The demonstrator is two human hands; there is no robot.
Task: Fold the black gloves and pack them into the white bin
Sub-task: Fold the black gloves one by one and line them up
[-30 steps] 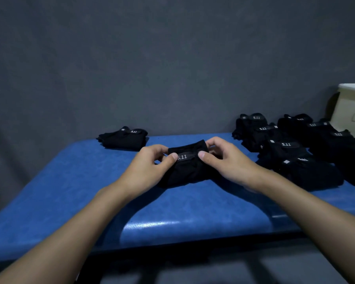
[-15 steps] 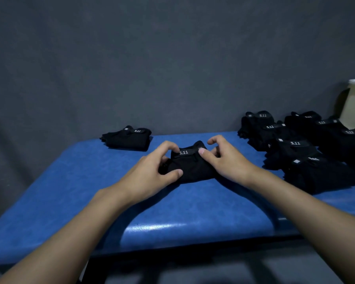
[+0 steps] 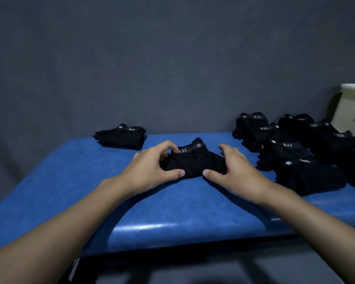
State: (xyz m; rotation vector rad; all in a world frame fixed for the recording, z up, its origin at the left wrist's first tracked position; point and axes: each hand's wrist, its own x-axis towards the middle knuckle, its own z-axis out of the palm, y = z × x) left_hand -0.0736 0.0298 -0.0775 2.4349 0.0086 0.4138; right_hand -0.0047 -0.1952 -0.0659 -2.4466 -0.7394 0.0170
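**Clerk:** Item one, the setting. What was recorded?

**Checker:** Grey backdrop (image 3: 172, 58), plain, filling the upper part of the frame. Below it was one blue table (image 3: 172, 203), its glossy near edge running across the lower half.

**Clerk:** Item two, the piece in work?

**Checker:** One folded glove (image 3: 195, 163), black, lying on the table at the centre of the frame. A grey strap reading "5.11" ran along its far top edge. It sat between the two hands.

**Clerk:** Left hand?

**Checker:** Left hand (image 3: 150, 169), just left of centre, gripped the glove's left end. The thumb lay against the near edge and the forefinger curled over the top onto the strap.

**Clerk:** Right hand?

**Checker:** Right hand (image 3: 237, 171), just right of centre, cupped the right end. The thumb tip was against the near edge, close to the left thumb but not touching it. The fingers curved round the far side. How firmly they pressed could not be told.

**Clerk:** Other stock?

**Checker:** One single bundle (image 3: 121, 137) of black gloves, at the table's far edge, centre left, well apart from the hands. One glove pile (image 3: 295, 154), many black pieces with the same "5.11" straps, overlapping and filling the table's right side. The count could not be determined.

**Clerk:** Container?

**Checker:** White bin (image 3: 353, 111), at the right edge of the frame and cut off by it, standing behind the pile. Its inside was not visible.
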